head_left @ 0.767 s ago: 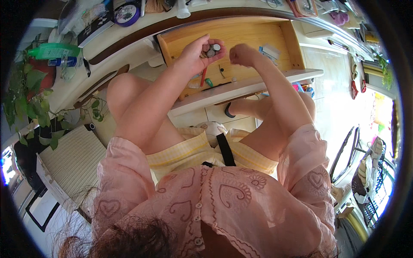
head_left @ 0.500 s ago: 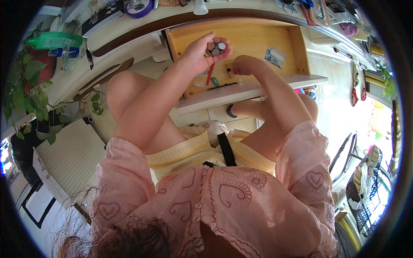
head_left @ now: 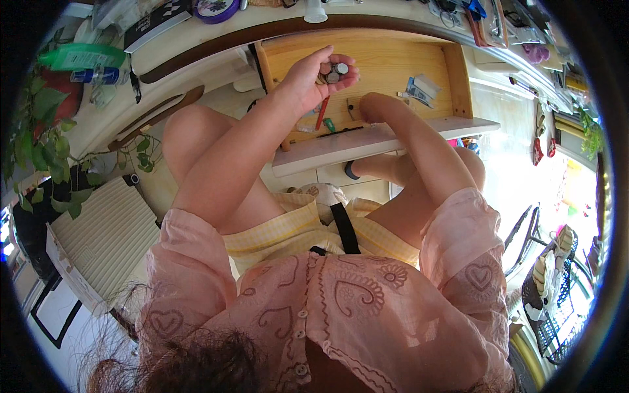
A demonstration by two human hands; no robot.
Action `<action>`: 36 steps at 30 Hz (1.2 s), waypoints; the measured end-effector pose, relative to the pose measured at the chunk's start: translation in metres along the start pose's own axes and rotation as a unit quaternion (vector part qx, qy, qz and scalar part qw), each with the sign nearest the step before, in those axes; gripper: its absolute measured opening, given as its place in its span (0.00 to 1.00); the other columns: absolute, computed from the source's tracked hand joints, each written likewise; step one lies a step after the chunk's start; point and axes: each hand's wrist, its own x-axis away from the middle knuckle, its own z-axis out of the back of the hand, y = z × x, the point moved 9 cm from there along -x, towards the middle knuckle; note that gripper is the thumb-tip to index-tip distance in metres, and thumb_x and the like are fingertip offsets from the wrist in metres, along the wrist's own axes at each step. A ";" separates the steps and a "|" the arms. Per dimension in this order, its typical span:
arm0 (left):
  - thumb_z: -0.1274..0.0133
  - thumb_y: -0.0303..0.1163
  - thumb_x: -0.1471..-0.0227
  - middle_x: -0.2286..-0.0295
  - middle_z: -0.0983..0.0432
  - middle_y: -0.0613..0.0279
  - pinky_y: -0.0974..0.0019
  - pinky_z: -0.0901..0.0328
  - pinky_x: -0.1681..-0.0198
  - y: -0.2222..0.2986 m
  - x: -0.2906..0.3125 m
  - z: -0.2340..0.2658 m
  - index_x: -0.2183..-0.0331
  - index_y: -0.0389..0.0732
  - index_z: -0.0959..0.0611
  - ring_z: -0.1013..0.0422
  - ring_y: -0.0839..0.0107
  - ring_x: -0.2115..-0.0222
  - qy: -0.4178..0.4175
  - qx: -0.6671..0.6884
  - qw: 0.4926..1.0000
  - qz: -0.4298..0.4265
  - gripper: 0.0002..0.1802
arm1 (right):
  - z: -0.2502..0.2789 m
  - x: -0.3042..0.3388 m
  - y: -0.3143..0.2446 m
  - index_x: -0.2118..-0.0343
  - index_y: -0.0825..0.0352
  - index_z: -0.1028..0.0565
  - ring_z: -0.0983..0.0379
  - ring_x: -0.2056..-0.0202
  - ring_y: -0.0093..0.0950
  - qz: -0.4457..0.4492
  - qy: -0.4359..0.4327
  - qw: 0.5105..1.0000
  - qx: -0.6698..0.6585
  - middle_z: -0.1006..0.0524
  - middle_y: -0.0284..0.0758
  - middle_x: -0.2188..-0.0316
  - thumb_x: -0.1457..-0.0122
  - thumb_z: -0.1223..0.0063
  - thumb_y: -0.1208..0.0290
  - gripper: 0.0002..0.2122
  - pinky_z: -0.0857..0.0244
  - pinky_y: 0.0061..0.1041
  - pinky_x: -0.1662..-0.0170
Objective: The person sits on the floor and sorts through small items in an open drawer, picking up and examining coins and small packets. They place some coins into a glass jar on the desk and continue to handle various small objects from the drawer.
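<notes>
My left hand is palm up over the left side of an open wooden drawer, its fingers curled round a small heap of coins, some silvery and some coppery. To its right, my right hand reaches down into the drawer near the front panel. Its fingers point downward behind the back of the hand, so I cannot see what they touch. A red stick-like thing, a small green object and a thin black rod lie between the hands and the front panel.
Blue and white packets lie in the drawer's right part. Above it, the desk top carries a purple round container, a green bottle and other clutter. A trailing plant hangs at the left. My knees flank the drawer.
My right hand has shifted slightly right and down, covering a small pale thing that showed beside it. My left hand still holds the coins and sits nearly in the same place.
</notes>
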 end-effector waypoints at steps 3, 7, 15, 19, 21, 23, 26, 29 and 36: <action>0.63 0.39 0.44 0.67 0.28 0.49 0.64 0.34 0.56 0.002 0.001 0.006 0.66 0.26 0.27 0.30 0.62 0.64 0.004 -0.007 1.000 -0.007 0.22 | 0.035 0.009 -0.008 0.76 0.67 0.23 0.27 0.70 0.40 -0.013 0.029 0.999 -0.008 0.25 0.42 0.73 0.59 0.49 0.74 0.06 0.34 0.34 0.67; 0.64 0.39 0.44 0.68 0.28 0.49 0.64 0.33 0.56 -0.001 -0.001 -0.002 0.66 0.27 0.27 0.30 0.63 0.64 0.003 -0.008 1.000 0.001 0.22 | -0.005 0.005 0.020 0.85 0.67 0.25 0.30 0.80 0.38 -0.027 -0.065 0.997 -0.034 0.27 0.41 0.84 0.62 0.49 0.70 0.05 0.36 0.33 0.75; 0.64 0.40 0.44 0.68 0.28 0.49 0.64 0.33 0.57 0.000 0.002 -0.003 0.66 0.27 0.27 0.30 0.63 0.64 0.020 -0.008 1.000 0.003 0.22 | 0.008 0.002 0.001 0.81 0.65 0.23 0.29 0.75 0.39 0.038 -0.001 0.999 0.028 0.26 0.42 0.79 0.60 0.48 0.72 0.04 0.34 0.33 0.71; 0.63 0.39 0.44 0.68 0.28 0.49 0.64 0.33 0.57 -0.002 -0.003 0.002 0.66 0.27 0.27 0.30 0.63 0.64 0.005 -0.005 1.000 0.006 0.22 | -0.018 -0.017 0.016 0.81 0.63 0.22 0.29 0.76 0.38 0.000 0.024 0.999 -0.021 0.25 0.41 0.80 0.62 0.47 0.70 0.05 0.34 0.31 0.70; 0.63 0.39 0.44 0.68 0.28 0.50 0.64 0.33 0.57 -0.001 -0.002 0.001 0.66 0.27 0.27 0.30 0.62 0.64 0.010 -0.001 1.000 0.006 0.21 | -0.019 -0.012 0.018 0.80 0.63 0.22 0.28 0.74 0.38 -0.037 0.021 0.995 -0.094 0.25 0.41 0.78 0.62 0.46 0.69 0.06 0.34 0.31 0.68; 0.62 0.39 0.45 0.68 0.28 0.50 0.64 0.33 0.57 0.000 0.001 0.002 0.66 0.27 0.27 0.30 0.62 0.64 0.023 0.002 1.000 0.003 0.21 | -0.017 -0.003 0.010 0.79 0.63 0.22 0.28 0.72 0.38 -0.037 -0.002 0.996 -0.077 0.24 0.41 0.77 0.62 0.45 0.68 0.07 0.34 0.32 0.67; 0.62 0.38 0.45 0.68 0.28 0.51 0.64 0.33 0.57 0.002 0.002 0.003 0.66 0.27 0.26 0.30 0.62 0.64 0.015 0.006 1.000 -0.001 0.21 | 0.016 0.019 -0.012 0.78 0.65 0.22 0.28 0.72 0.38 -0.025 -0.044 0.998 0.022 0.24 0.41 0.77 0.62 0.44 0.68 0.08 0.34 0.32 0.66; 0.62 0.38 0.45 0.69 0.27 0.51 0.65 0.33 0.57 0.003 0.004 0.000 0.66 0.27 0.27 0.30 0.62 0.65 0.031 -0.002 1.000 0.000 0.21 | 0.030 0.022 -0.006 0.77 0.67 0.23 0.27 0.73 0.37 -0.072 -0.009 0.996 -0.047 0.24 0.41 0.77 0.61 0.45 0.69 0.08 0.33 0.32 0.67; 0.66 0.38 0.44 0.71 0.28 0.48 0.61 0.33 0.58 -0.001 0.005 -0.002 0.69 0.26 0.26 0.30 0.59 0.67 0.055 0.004 0.998 0.003 0.22 | 0.155 0.101 -0.004 0.76 0.68 0.26 0.27 0.74 0.34 0.026 0.304 0.901 -0.310 0.25 0.38 0.78 0.54 0.45 0.68 0.08 0.35 0.30 0.70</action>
